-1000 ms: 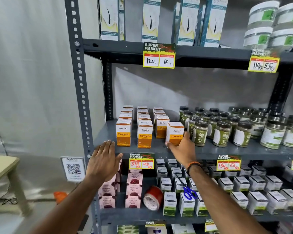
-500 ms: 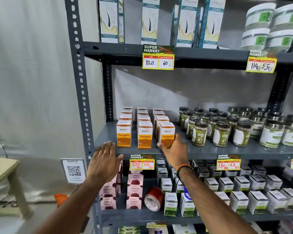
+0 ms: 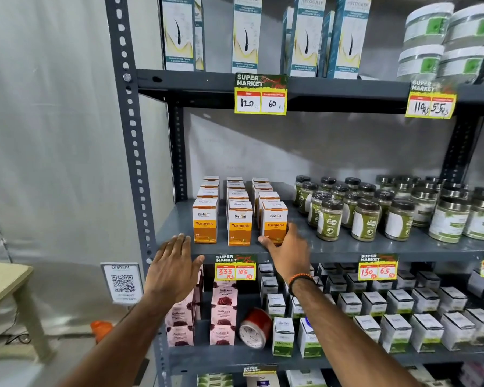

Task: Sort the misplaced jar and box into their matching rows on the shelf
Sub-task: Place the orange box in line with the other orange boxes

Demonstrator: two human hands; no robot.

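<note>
Three columns of orange-and-white Turmeric boxes stand on the grey middle shelf [image 3: 347,247]. My right hand [image 3: 289,254] grips the front box of the right column, the turmeric box [image 3: 274,220], with the thumb at its lower front and the fingers on its right side. The box stands upright, level with the other two front boxes. To its right stand rows of green powder jars [image 3: 330,219] with dark lids, apart from the box. My left hand [image 3: 176,266] hovers flat and open at the shelf's front edge, below the left column, holding nothing.
Below are pink Gulkand boxes [image 3: 224,314], a red tape roll [image 3: 254,328] and several white boxes [image 3: 397,331]. Tall Ketocasp cartons [image 3: 246,34] and white tubs [image 3: 442,40] fill the top shelf. A perforated upright [image 3: 129,135], a QR sign [image 3: 122,283] and a beige table [image 3: 6,280] stand at left.
My right hand has slid the turmeric box leftward, away from the jars, to the front of the right box column. The left hand has stayed at the shelf edge.
</note>
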